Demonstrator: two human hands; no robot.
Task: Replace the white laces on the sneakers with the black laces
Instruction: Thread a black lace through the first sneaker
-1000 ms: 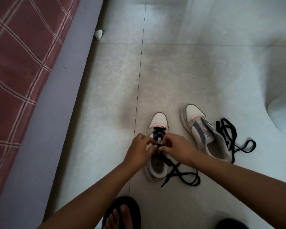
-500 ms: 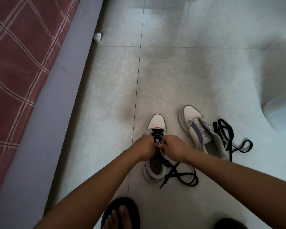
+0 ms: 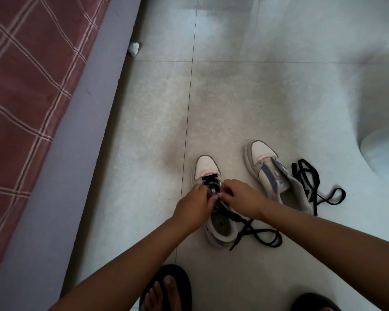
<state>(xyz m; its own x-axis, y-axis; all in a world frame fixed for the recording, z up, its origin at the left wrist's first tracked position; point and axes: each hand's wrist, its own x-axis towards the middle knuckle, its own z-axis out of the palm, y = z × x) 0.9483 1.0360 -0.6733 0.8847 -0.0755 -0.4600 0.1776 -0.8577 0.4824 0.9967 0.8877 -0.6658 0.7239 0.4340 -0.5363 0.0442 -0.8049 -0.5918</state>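
No readable branding on either shoe. Left hand (image 3: 194, 206) and right hand (image 3: 241, 198) both pinch the black lace (image 3: 252, 231) over the left sneaker (image 3: 208, 167), centre frame. Second sneaker (image 3: 265, 171) at 2 o'clock, unlaced, spare black lace (image 3: 310, 182) beside it. Bed (image 3: 27, 86) at 9 o'clock; sandal (image 3: 166, 286) at 6.

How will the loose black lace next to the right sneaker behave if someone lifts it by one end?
The loose black lace lies in slack loops on the floor, so it is probably floppy and would hang and trail. Being thin, it likely weighs very little. Its crossed loops might snag or knot.
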